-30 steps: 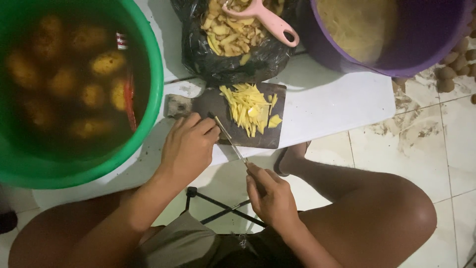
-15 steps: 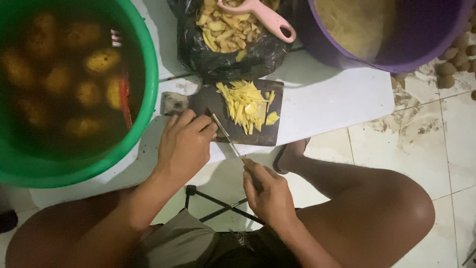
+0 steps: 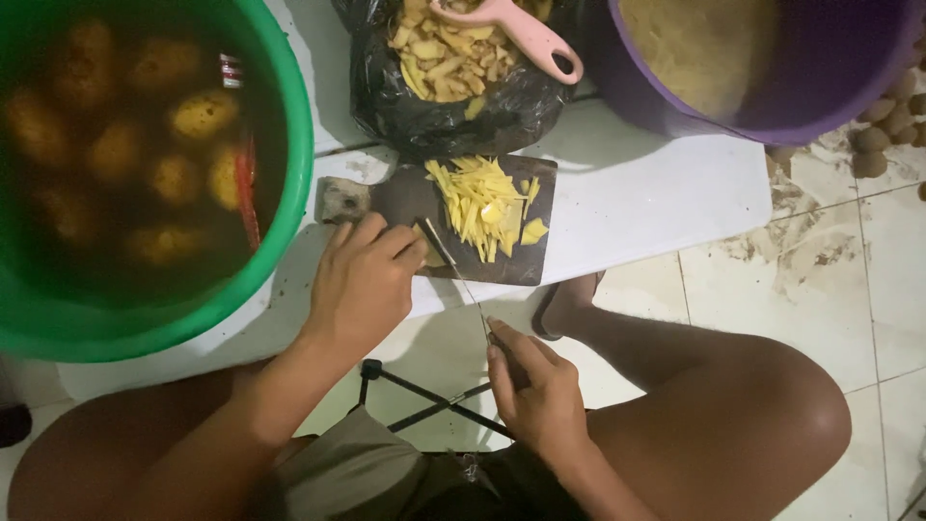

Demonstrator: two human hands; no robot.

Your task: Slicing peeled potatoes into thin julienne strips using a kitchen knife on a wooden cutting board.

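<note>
While the left hand (image 3: 365, 280) presses its bent fingers on a potato piece (image 3: 431, 253) at the near left of the dark cutting board (image 3: 405, 198), the right hand (image 3: 540, 391) is closed around a knife (image 3: 455, 272). Blade's long axis runs far-left from that grip, tip just beside the piece. Yellow strips (image 3: 479, 205) pile right of it; green tub (image 3: 280, 222) left, black bag (image 3: 434, 111) far.

Green tub (image 3: 289, 193) w/ potatoes in water, black bag (image 3: 434, 116) of peelings, pink scoop (image 3: 521, 34), purple bucket (image 3: 675, 106).
</note>
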